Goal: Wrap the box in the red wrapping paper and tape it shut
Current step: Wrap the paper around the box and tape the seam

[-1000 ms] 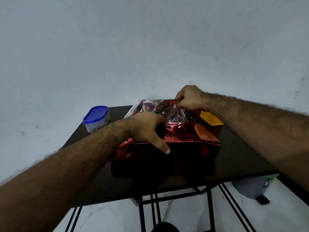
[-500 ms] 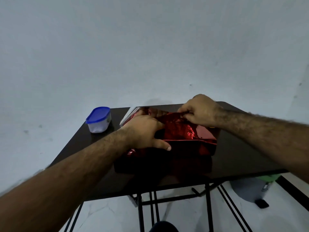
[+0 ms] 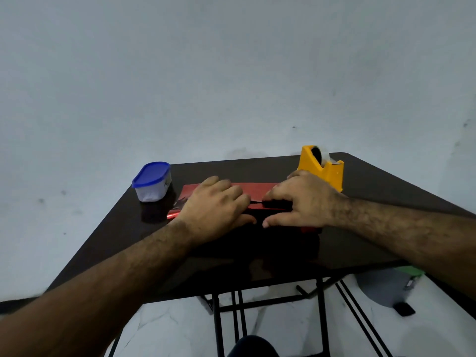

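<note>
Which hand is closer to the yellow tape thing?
The right hand. It rests on the red wrapped box just in front of the yellow plastic tape dispenser. The left hand presses the box further left, across from the dispenser.

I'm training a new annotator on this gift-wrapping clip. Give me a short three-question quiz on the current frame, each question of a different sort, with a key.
1. True or false: both hands lie flat on the red wrapping paper over the box.
2. Multiple choice: the yellow tape dispenser stands A) beside the blue-lidded container, B) just beyond the right hand, C) on the floor.
3. Fill in: the left hand presses the paper with ____ fingers.

Key: 1 true; 2 B; 3 straight. The dispenser sits on the table, untouched.
</note>
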### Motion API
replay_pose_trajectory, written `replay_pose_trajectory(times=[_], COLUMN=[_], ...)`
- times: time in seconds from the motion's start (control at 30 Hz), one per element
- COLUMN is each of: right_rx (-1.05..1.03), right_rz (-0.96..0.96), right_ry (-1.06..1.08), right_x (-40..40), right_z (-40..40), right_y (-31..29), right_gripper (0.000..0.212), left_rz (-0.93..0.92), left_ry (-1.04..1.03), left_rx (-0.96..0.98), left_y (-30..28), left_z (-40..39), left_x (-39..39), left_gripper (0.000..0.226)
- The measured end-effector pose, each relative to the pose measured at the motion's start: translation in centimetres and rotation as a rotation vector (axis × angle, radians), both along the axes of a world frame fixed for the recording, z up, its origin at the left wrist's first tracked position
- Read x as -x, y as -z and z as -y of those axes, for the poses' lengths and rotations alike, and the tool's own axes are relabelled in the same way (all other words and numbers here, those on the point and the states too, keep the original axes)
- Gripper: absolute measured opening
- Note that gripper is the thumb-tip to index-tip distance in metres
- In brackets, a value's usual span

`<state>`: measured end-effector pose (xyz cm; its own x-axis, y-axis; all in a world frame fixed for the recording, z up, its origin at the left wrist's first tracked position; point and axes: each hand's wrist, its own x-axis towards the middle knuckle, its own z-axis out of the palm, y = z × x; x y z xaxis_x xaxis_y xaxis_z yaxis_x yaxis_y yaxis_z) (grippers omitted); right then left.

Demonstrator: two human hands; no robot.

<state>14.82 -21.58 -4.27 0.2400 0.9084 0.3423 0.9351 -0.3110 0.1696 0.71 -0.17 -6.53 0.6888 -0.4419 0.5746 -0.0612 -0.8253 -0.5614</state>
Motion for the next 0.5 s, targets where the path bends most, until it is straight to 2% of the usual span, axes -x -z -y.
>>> replay_pose_trajectory(times=[0.03,0.1,0.17,0.27,0.33,0.4,0.47,0.5], right_rx=[0.032,0.059,0.061,0.007,-0.142,-0.441,-0.596,-0.568], right_rz=[0.034,0.073,0.047,-0.082,-0.303,-0.515,-0.525,-0.522], right_ry=[0.010,0.015,0.031,0.014,0.007,0.037,0.177,0.251], right_x=[0.0,-0.4,-0.3,-0.1,-0.5,-2.4,-5.2,-6.4], right_z=[-0.1,-0.2,-0.3,0.2,0.9,1.4,1.9,2.2], right_y=[0.2,0.5,0.4,0.2,0.1,-0.2,-0.6,-0.9], right_gripper=[0.081,0.076,0.078,0.078,0.055,0.021,0.021,0.028], left_rz=[0.063,0.009,-0.226,-0.524,-0.542,-0.509,-0.475,-0.465], left_ry=[0.038,0.013,-0.098,-0.141,-0.113,-0.091,-0.087,-0.089], left_rx=[0.013,0.174,0.305,0.251,0.283,0.310,0.312,0.309], left_y=[0.1,-0.7,-1.7,-2.1,-1.2,-0.3,0.0,0.0], left_z=[-0.2,-0.5,-1.1,-2.0,-2.3,-2.3,-2.3,-2.3], left_x=[0.2,0.5,0.4,0.2,0.3,0.3,0.2,0.1], left_gripper=[0.049,0.065,0.081,0.075,0.069,0.067,0.066,0.066])
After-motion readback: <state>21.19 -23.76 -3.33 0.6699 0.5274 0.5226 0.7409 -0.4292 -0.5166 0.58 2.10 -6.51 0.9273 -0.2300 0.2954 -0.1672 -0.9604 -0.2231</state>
